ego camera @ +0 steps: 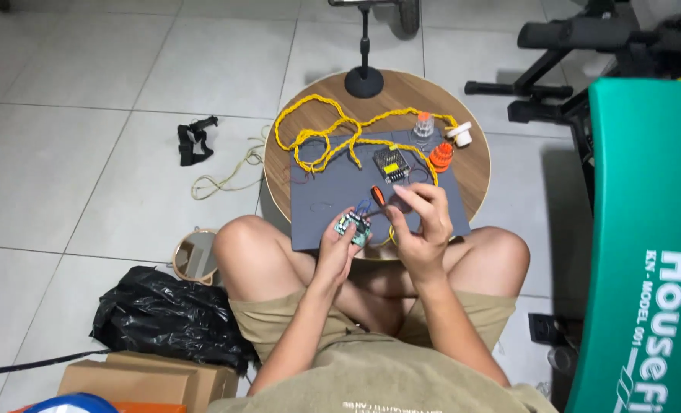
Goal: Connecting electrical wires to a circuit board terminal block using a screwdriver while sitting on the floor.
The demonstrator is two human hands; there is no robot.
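My left hand (339, 245) holds a small green circuit board (353, 226) over the front edge of a grey mat (333, 191). My right hand (421, 222) grips a screwdriver with an orange and black handle (376, 196), its tip pointing down at the board. Farther back on the mat lies a small metal power supply box (391, 163). A twisted yellow cable (321, 138) loops across the round wooden table (474, 176).
An orange ribbed part (441, 156), a clear part with an orange cap (424, 127) and a white socket (460, 134) sit at the table's right. A black stand base (364, 80) stands at the back. A black bag (164, 313), cardboard boxes (149, 378) and a green bench (646, 245) surround me.
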